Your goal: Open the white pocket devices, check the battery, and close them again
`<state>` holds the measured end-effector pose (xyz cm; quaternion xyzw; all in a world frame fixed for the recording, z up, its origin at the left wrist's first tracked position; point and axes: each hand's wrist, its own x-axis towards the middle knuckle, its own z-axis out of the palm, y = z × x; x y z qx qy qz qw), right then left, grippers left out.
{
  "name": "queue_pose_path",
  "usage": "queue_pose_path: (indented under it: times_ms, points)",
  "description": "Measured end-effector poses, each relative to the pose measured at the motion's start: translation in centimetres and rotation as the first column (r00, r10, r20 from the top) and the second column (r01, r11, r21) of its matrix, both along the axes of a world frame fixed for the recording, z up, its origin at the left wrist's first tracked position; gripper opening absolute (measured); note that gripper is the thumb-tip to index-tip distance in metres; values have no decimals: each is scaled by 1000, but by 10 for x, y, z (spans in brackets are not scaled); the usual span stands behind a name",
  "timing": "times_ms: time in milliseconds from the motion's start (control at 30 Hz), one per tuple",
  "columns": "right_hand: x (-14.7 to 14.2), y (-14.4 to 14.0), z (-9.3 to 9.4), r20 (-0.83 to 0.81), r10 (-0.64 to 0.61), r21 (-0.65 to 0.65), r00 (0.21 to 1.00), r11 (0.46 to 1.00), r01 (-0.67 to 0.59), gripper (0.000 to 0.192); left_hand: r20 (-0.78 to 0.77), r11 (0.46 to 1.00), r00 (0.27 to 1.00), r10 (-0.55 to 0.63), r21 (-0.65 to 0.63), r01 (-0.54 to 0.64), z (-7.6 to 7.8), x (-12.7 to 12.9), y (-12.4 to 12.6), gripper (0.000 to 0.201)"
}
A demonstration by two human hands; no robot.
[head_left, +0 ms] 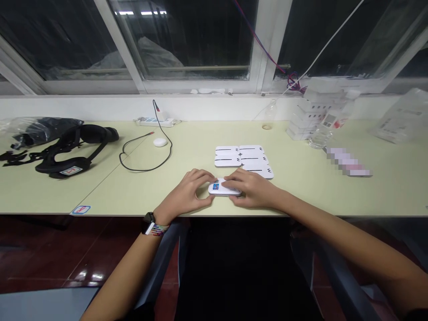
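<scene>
Near table edge (133,213), both hands on white device (223,188)

Office-type workroom or small assembly station, seen at night. Long pale-green surface (187,133) set against a wall under dark sliding windows (187,40). Power strip (155,121) with black cable (147,156), stacked white boxes (309,118), flat white devices (242,158) in rows, black head-mount gear (72,149), inventory sticker (80,209) at the edge.
</scene>
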<state>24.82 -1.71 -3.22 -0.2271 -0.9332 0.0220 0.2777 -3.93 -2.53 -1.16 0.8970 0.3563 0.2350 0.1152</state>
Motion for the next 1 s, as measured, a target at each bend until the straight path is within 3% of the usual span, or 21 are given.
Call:
queue_pose_path:
  times_ms: [233,433,567,633,767,1000]
  points:
    - [-2,4,-9,1,-69,32,998,997,69,70,-95,971,995,-14,235,36,-3,6,-1,34]
    - [8,3,1,-47,-80,-114,996,991,74,101,-1,973,994,-112,203,110,-17,1,8,43]
    - [13,3,7,-119,-53,-107,991,993,40,123,63,976,994,-95,201,80,-18,-1,8,41]
    - [14,5,6,-143,-46,-121,989,992,29,110,86,980,994,-73,190,55,-18,-2,7,41]
    - [16,10,2,-146,0,-224,989,974,-33,56,133,991,991,-9,136,-9,-18,-2,5,34]
    - [17,8,8,-224,-32,-366,974,929,-53,36,278,994,956,95,-71,-78,-9,3,2,25]
